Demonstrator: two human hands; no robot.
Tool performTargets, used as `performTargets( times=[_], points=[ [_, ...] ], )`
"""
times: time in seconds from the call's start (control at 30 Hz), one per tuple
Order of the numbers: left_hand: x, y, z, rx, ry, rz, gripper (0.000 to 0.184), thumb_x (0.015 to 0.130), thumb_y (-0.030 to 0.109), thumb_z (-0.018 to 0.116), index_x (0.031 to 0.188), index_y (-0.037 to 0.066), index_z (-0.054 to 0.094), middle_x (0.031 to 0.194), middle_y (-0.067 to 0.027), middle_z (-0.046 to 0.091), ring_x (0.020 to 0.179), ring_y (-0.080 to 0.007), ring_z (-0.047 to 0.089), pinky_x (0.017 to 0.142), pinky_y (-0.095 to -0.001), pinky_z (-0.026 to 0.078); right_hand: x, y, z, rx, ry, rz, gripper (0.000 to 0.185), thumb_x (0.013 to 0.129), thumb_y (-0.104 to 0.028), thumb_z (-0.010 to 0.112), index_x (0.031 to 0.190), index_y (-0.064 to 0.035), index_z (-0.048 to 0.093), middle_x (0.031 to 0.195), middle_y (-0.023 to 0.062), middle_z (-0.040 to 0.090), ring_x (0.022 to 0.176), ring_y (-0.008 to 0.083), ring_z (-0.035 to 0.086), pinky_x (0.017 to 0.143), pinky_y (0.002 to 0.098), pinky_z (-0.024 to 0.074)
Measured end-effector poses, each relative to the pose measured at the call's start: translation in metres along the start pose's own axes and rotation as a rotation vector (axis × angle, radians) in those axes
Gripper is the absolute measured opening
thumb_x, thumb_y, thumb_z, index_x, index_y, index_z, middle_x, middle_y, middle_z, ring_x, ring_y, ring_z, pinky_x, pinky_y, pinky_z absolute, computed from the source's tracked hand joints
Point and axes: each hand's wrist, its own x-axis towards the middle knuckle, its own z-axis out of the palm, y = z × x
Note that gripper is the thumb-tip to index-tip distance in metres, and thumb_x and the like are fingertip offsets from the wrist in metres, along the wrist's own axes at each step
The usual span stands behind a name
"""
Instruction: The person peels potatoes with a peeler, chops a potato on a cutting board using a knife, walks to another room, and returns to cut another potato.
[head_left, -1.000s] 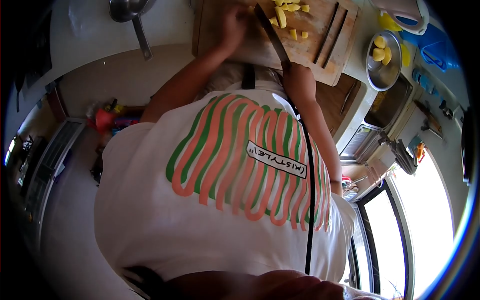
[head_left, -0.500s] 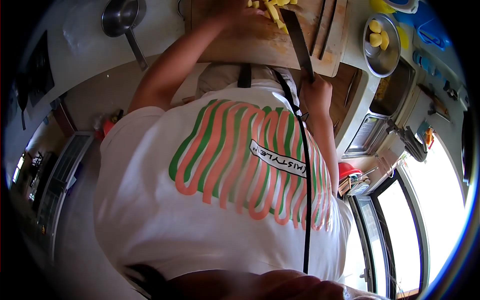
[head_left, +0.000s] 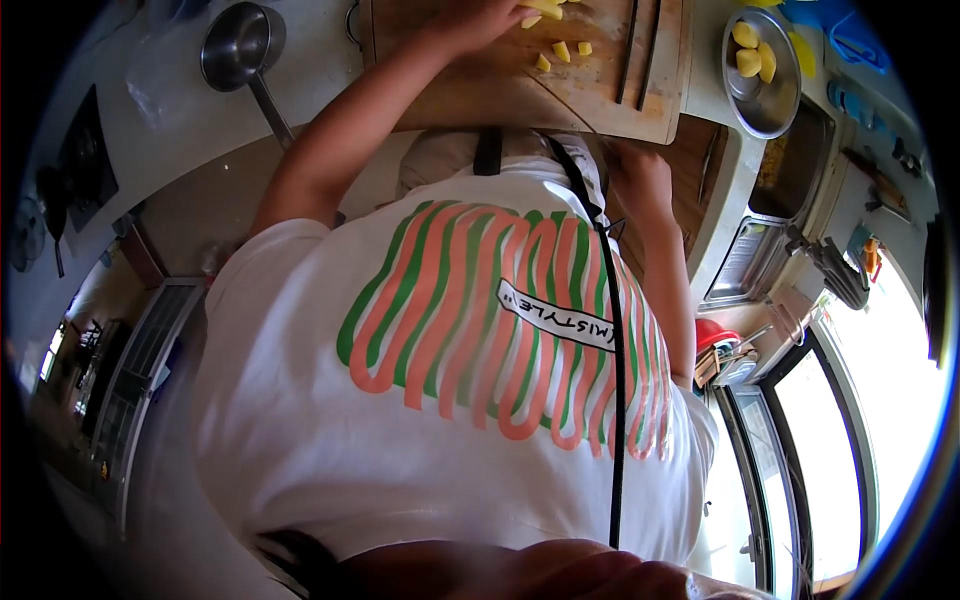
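Observation:
At the top edge, my left hand (head_left: pixel 478 22) is closed, its fingertips pressed on yellow pieces (head_left: pixel 543 9) over the wooden cutting board (head_left: pixel 470 95). Part of this hand is cut off by the frame. My right hand (head_left: pixel 638 178) is closed round the handle of a knife (head_left: pixel 560 101), beside the board's near edge. The blade shows nearly edge-on as a thin line, its tip pointing up and left over the board. A few small cut yellow pieces (head_left: pixel 562 51) lie apart between the blade and two dark sticks (head_left: pixel 645 55).
A metal bowl (head_left: pixel 775 112) with several peeled yellow pieces stands right of the board, near the sink (head_left: pixel 793 165). A metal pan (head_left: pixel 236 48) with a long handle sits on the counter at the left. A blue container (head_left: pixel 855 40) is at the upper right.
The knife has drawn back from the pieces and turned edge-on. My left hand has moved right from the board's left side to the yellow pieces. The view has shifted slightly.

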Motion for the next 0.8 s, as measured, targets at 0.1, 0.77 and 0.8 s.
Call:
performTargets(
  times=[0.1, 0.77, 0.8],
  points=[
    [-0.002, 0.01, -0.014, -0.528, -0.024, -0.631, 0.018, 0.088, 0.013, 0.067, 0.102, 0.003, 0.059, 0.086, -0.0103, 0.063, 0.078, -0.0209, 0.063, 0.07, -0.035, 0.049, 0.025, -0.002, 0.001, -0.009, -0.047, 0.011, 0.026, 0.094, -0.033, 0.057, 0.097, -0.0124, 0.073, 0.079, 0.0179, 0.067, 0.074, 0.0385, 0.065, 0.063, 0.046, 0.0511],
    [-0.117, 0.047, 0.015, 0.097, 0.215, -0.412, 0.024, 0.081, 0.023, 0.076, 0.099, 0.008, 0.071, 0.082, -0.0066, 0.061, 0.072, -0.0255, 0.06, 0.065, -0.0366, 0.049, 0.023, -0.027, 0.013, 0.079, 0.119, 0.058, 0.031, 0.094, -0.036, 0.058, 0.086, -0.0076, 0.07, 0.063, 0.0197, 0.062, 0.06, 0.0399, 0.062, 0.055, 0.0478, 0.0507],
    [-0.111, 0.052, 0.013, 0.083, 0.209, -0.454, 0.024, 0.082, 0.024, 0.076, 0.099, 0.008, 0.071, 0.081, -0.0066, 0.062, 0.071, -0.025, 0.061, 0.065, -0.0361, 0.05, 0.022, -0.026, 0.017, 0.07, 0.13, 0.044, 0.031, 0.094, -0.035, 0.059, 0.086, -0.0077, 0.07, 0.063, 0.0195, 0.062, 0.06, 0.04, 0.062, 0.055, 0.0478, 0.0507]
  ],
)
